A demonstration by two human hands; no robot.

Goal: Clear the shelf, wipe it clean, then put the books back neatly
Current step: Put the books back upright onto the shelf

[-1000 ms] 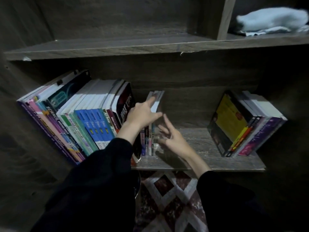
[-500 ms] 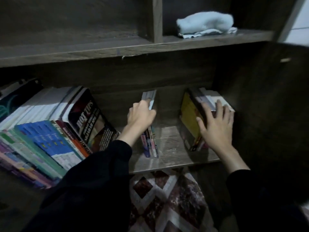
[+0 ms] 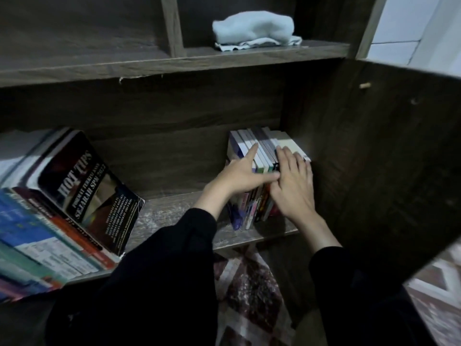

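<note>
Left grip (image 3: 239,177): open, fingers straight and spread. One finger lies up along the top edges of the upright books (image 3: 268,143). Another reaches sideways across the spines until it touches the right grip (image 3: 294,188). Nothing is enclosed by the fingers; the contact is flat pressure only.

Right grip: open, palm down, fingers straight and close together. It lies flat over the spines and upper front corner on the right side of the upright books. Nothing is pinched or curled around.

Upright books: a small group standing together, spines facing outward, on the wooden shelf (image 3: 174,216). The side wall (image 3: 349,158) of the unit is immediately to the right of the group. The books appear to touch it, though the shadow there makes the contact uncertain.

Left of the upright books, a stretch of bare shelf board separates them from the leaning books (image 3: 37,245). That larger row tilts over to the left. A black book (image 3: 82,186) with "HOT TIPS" on its cover is the member of that row nearest the upright books, and it is well apart from them.

Above the upright books, on the upper shelf (image 3: 249,54), lies a folded pale cloth (image 3: 254,28).

Below the upright books, under the shelf edge, a patterned rug (image 3: 249,295) is visible between the two black sleeves (image 3: 162,283).
</note>
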